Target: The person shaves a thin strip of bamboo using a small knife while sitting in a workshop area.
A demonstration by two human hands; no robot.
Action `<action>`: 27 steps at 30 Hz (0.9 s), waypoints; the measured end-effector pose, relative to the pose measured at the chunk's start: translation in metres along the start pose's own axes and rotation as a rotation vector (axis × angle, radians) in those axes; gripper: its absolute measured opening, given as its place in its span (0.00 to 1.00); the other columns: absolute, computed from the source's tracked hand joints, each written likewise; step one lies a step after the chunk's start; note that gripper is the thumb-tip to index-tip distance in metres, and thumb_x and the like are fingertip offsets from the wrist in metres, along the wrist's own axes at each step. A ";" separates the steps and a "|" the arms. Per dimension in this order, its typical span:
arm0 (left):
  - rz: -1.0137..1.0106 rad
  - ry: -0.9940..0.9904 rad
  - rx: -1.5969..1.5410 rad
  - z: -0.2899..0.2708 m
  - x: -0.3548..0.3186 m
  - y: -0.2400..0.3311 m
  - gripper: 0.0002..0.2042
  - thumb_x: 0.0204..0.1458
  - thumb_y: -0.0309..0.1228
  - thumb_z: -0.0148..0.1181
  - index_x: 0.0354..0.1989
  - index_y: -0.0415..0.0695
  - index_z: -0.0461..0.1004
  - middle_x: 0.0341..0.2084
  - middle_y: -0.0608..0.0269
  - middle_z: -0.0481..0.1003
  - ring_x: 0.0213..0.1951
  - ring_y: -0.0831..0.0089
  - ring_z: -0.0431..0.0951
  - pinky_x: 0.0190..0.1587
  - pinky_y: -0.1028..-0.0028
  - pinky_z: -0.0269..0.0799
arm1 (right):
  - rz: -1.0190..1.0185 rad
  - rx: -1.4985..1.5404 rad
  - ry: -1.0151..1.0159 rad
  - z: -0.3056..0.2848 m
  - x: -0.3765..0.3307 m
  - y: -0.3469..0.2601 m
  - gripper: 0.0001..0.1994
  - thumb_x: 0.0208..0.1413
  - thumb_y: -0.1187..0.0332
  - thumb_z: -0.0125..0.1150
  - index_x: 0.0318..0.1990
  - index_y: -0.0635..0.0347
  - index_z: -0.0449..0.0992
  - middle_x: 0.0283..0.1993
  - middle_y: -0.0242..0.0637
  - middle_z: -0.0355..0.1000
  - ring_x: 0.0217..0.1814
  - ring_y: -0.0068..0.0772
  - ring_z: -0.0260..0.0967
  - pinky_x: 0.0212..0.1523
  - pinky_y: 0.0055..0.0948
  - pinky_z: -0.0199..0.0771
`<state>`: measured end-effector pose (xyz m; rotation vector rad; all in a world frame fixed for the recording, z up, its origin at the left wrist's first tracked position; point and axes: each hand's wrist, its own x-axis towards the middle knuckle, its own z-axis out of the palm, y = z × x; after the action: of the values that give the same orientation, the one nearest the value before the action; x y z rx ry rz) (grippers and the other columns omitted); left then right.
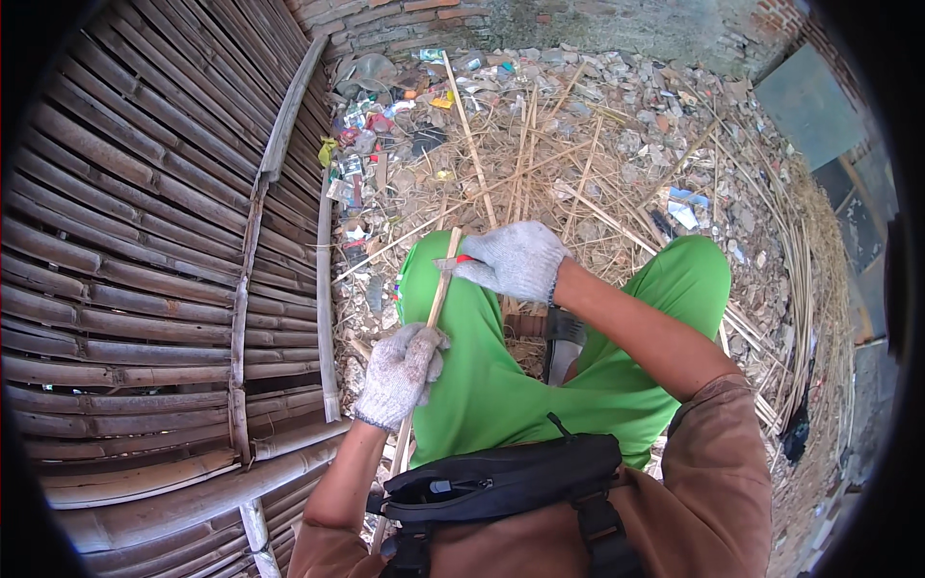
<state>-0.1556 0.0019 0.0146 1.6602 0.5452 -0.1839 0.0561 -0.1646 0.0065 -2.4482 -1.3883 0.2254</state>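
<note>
My left hand (395, 378), in a whitish knitted glove, is closed around a long, thin bamboo strip (439, 297). The strip slants across my left thigh, its upper end by the knee and its lower part running down past my wrist. In my right hand (520, 260), gloved alike, is a small knife (446, 263) with a short blade and a bit of red at its handle. Its blade lies across the strip near the upper end, above my left hand. The right fingers and palm hide most of the handle.
A slatted bamboo wall (145, 250) rises close on my left. Rubble, litter and loose bamboo strips (470, 144) cover the ground ahead, up to a brick wall (578, 39). A black waist bag (501, 477) sits across my lap, above green trousers (482, 385).
</note>
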 end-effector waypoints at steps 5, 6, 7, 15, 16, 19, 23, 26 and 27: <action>-0.006 -0.006 -0.006 0.000 -0.003 0.002 0.16 0.74 0.38 0.51 0.41 0.39 0.79 0.17 0.67 0.71 0.12 0.80 0.66 0.15 0.76 0.61 | 0.009 -0.009 0.035 0.006 0.009 0.014 0.29 0.71 0.35 0.47 0.41 0.52 0.82 0.34 0.51 0.82 0.37 0.60 0.82 0.39 0.59 0.81; -0.015 -0.004 -0.004 0.001 -0.003 0.003 0.16 0.74 0.38 0.51 0.41 0.39 0.79 0.17 0.67 0.71 0.12 0.79 0.66 0.15 0.76 0.61 | 0.006 -0.008 0.023 0.007 0.010 0.017 0.30 0.71 0.35 0.47 0.41 0.52 0.82 0.34 0.51 0.82 0.38 0.60 0.82 0.39 0.59 0.81; -0.012 -0.004 -0.003 0.001 -0.004 0.004 0.16 0.74 0.38 0.51 0.41 0.39 0.79 0.17 0.67 0.71 0.12 0.79 0.66 0.15 0.76 0.61 | 0.003 -0.007 0.012 0.009 0.012 0.019 0.30 0.71 0.35 0.47 0.41 0.52 0.82 0.35 0.51 0.82 0.38 0.60 0.82 0.39 0.59 0.81; -0.002 0.008 0.012 0.001 -0.004 0.004 0.16 0.74 0.37 0.51 0.41 0.39 0.79 0.17 0.67 0.71 0.12 0.80 0.67 0.15 0.76 0.61 | 0.021 0.007 0.023 0.007 0.020 0.024 0.29 0.71 0.36 0.47 0.41 0.51 0.82 0.35 0.50 0.82 0.39 0.58 0.82 0.40 0.58 0.81; -0.003 0.007 0.013 0.001 -0.005 0.005 0.16 0.74 0.37 0.51 0.41 0.39 0.79 0.17 0.67 0.71 0.12 0.80 0.67 0.15 0.76 0.61 | 0.026 -0.009 0.037 0.008 0.021 0.027 0.28 0.71 0.36 0.47 0.40 0.50 0.82 0.35 0.48 0.82 0.39 0.58 0.82 0.39 0.58 0.81; -0.014 -0.013 0.054 0.000 -0.012 0.009 0.15 0.74 0.38 0.51 0.43 0.40 0.78 0.17 0.67 0.72 0.14 0.79 0.68 0.17 0.74 0.62 | 0.191 -0.112 0.029 0.003 0.031 0.059 0.28 0.72 0.37 0.46 0.41 0.52 0.81 0.37 0.50 0.82 0.41 0.59 0.82 0.43 0.59 0.80; -0.003 -0.032 0.035 -0.009 -0.017 -0.003 0.17 0.75 0.40 0.50 0.42 0.40 0.78 0.18 0.68 0.71 0.13 0.80 0.67 0.16 0.76 0.62 | 0.343 -0.125 -0.085 0.017 0.030 0.106 0.30 0.72 0.36 0.45 0.46 0.53 0.83 0.46 0.53 0.83 0.50 0.60 0.82 0.52 0.56 0.81; -0.038 -0.035 -0.073 -0.011 -0.007 -0.010 0.17 0.75 0.39 0.49 0.43 0.39 0.78 0.18 0.69 0.71 0.13 0.80 0.66 0.15 0.78 0.62 | 0.383 0.036 0.037 0.022 0.031 0.086 0.30 0.72 0.37 0.45 0.49 0.56 0.81 0.46 0.56 0.83 0.52 0.62 0.81 0.53 0.57 0.79; -0.028 -0.045 -0.147 -0.012 -0.002 -0.016 0.16 0.75 0.39 0.49 0.43 0.39 0.78 0.18 0.68 0.71 0.12 0.80 0.65 0.15 0.77 0.62 | 0.349 0.136 0.053 0.015 0.028 0.069 0.30 0.72 0.37 0.46 0.50 0.57 0.79 0.45 0.57 0.82 0.51 0.63 0.81 0.53 0.59 0.79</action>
<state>-0.1663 0.0141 0.0033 1.5032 0.5357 -0.1965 0.1223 -0.1710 -0.0307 -2.5445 -0.8849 0.3200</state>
